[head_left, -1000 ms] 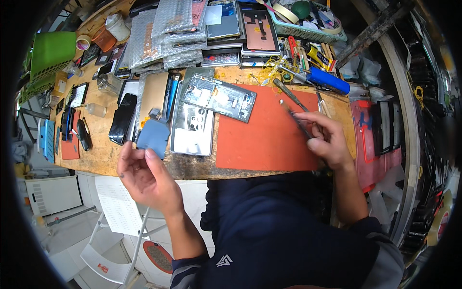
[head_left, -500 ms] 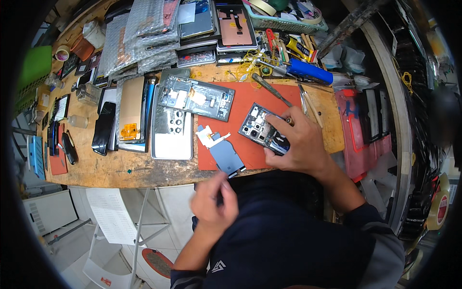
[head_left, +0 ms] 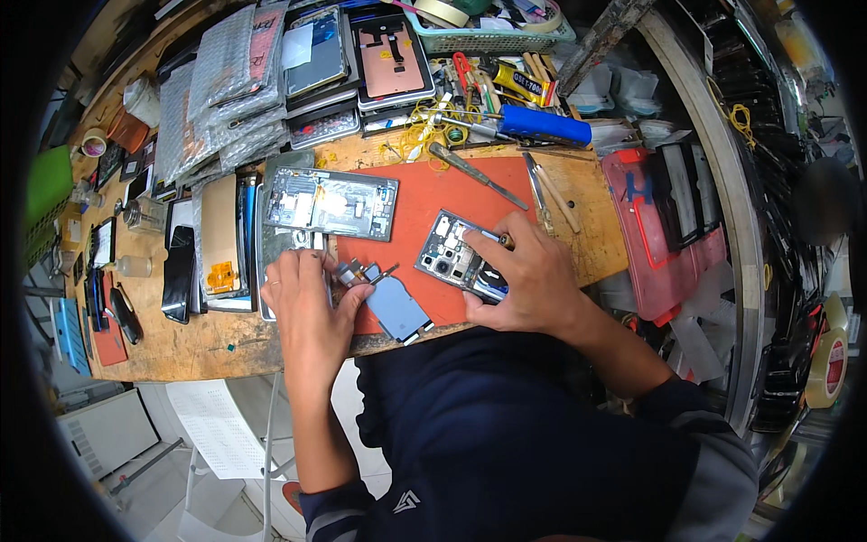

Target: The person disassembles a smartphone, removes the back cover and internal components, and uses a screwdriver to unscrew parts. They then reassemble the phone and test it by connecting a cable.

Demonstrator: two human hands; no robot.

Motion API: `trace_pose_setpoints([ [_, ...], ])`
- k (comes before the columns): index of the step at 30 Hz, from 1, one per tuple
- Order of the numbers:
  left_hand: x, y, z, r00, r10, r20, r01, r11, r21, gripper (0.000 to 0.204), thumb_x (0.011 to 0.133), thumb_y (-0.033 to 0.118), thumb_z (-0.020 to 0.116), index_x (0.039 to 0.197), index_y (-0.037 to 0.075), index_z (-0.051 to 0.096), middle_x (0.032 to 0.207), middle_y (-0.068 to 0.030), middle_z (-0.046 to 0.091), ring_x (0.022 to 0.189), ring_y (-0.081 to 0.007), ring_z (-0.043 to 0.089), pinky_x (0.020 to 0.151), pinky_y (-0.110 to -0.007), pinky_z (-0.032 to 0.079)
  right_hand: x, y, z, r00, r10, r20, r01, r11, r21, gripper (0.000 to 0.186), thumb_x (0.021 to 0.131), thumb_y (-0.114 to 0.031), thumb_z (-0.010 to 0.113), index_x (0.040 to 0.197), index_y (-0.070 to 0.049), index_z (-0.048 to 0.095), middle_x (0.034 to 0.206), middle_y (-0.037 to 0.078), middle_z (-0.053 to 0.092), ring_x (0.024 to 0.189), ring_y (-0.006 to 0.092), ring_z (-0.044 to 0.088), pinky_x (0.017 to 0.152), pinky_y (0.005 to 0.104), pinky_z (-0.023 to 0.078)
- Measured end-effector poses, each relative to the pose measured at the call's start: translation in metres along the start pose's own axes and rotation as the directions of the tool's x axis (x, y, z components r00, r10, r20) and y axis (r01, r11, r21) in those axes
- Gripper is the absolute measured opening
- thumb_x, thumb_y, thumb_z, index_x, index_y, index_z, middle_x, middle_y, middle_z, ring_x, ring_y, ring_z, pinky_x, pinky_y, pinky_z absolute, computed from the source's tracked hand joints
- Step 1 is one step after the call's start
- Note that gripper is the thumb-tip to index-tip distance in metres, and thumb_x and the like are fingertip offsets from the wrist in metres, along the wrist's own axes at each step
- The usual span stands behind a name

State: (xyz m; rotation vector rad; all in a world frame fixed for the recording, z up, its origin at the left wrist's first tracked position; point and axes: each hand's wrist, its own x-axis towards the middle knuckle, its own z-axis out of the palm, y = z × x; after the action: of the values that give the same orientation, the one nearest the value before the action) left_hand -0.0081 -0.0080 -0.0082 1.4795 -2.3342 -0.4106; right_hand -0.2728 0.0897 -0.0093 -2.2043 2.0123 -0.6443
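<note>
My left hand [head_left: 307, 312] is closed at the top end of a blue-grey flat piece [head_left: 396, 307], its thumb and fingers on the small flex part [head_left: 357, 273] there. My right hand [head_left: 524, 280] grips an opened phone [head_left: 442, 253] with camera lenses and circuitry showing, over the orange mat [head_left: 415, 190]; a small dark-and-yellow tool handle [head_left: 506, 242] shows among its fingers. Another opened phone frame [head_left: 348, 208] lies at the mat's top left. A flat metal tool [head_left: 479, 176] rests behind my right hand.
Bubble-wrapped stacks [head_left: 217, 99], a parts basket [head_left: 533, 34], a blue cylinder [head_left: 545, 125] and yellow tangled wire [head_left: 420, 126] crowd the back. Stacked phones [head_left: 177, 271] lie left. A red transparent case [head_left: 646, 262] stands right, a white folding chair [head_left: 208, 425] below the bench.
The blue-grey piece, earlier in my left hand, lay released on the mat, and that hand has returned to its top end. My right hand has moved onto the opened phone. The view has shifted.
</note>
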Motion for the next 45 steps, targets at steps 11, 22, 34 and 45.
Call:
trace_pose_setpoints([
  [11, -0.031, 0.013, -0.033, 0.947, -0.322, -0.013, 0.143, 0.455, -0.879, 0.034, 0.102, -0.001, 0.065, 0.133, 0.005, 0.052, 0.094, -0.0017, 0.066, 0.079, -0.0046, 0.057, 0.068, -0.02, 0.043, 0.004, -0.003, 0.009, 1.0, -0.014, -0.022, 0.014, 0.999, 0.038, 0.061, 0.068, -0.035, 0.085, 0.122, -0.008, 0.072, 0.1, 0.013, 0.052, 0.091, 0.0307, 0.065, 0.072, 0.0428, 0.057],
  [22, -0.032, 0.017, -0.022, 0.988, -0.145, 0.056, 0.106, 0.367, -0.924, 0.024, 0.077, -0.001, 0.053, 0.095, -0.006, 0.067, 0.094, -0.0076, 0.066, 0.085, -0.0138, 0.058, 0.08, -0.026, 0.044, 0.002, -0.004, 0.013, 0.999, -0.035, -0.042, 0.035, 0.999, 0.009, 0.063, 0.067, -0.035, 0.087, 0.123, -0.009, 0.073, 0.099, 0.012, 0.053, 0.086, 0.0286, 0.063, 0.068, 0.0415, 0.055],
  [34, -0.024, 0.036, -0.048, 0.995, 0.094, 0.013, -0.076, 0.867, -0.492, 0.019, 0.087, -0.001, 0.076, 0.106, 0.001, 0.077, 0.103, -0.014, 0.071, 0.1, -0.0281, 0.067, 0.085, -0.037, 0.051, 0.028, 0.014, -0.035, 0.979, -0.146, 0.141, 0.099, 0.949, 0.299, 0.064, 0.073, -0.028, 0.086, 0.13, -0.005, 0.07, 0.116, 0.017, 0.063, 0.104, 0.0359, 0.067, 0.085, 0.0416, 0.056],
  [45, 0.031, 0.07, 0.0, 0.89, 0.234, 0.391, 0.275, 0.409, -0.87, 0.018, 0.103, 0.003, 0.069, 0.119, -0.002, 0.061, 0.087, -0.0037, 0.071, 0.07, -0.0067, 0.066, 0.062, -0.021, 0.052, 0.062, 0.023, -0.059, 0.908, -0.104, 0.405, -0.25, 0.643, 0.724, 0.026, 0.093, -0.02, 0.081, 0.109, -0.002, 0.074, 0.088, 0.005, 0.073, 0.078, 0.0099, 0.063, 0.07, 0.0286, 0.051],
])
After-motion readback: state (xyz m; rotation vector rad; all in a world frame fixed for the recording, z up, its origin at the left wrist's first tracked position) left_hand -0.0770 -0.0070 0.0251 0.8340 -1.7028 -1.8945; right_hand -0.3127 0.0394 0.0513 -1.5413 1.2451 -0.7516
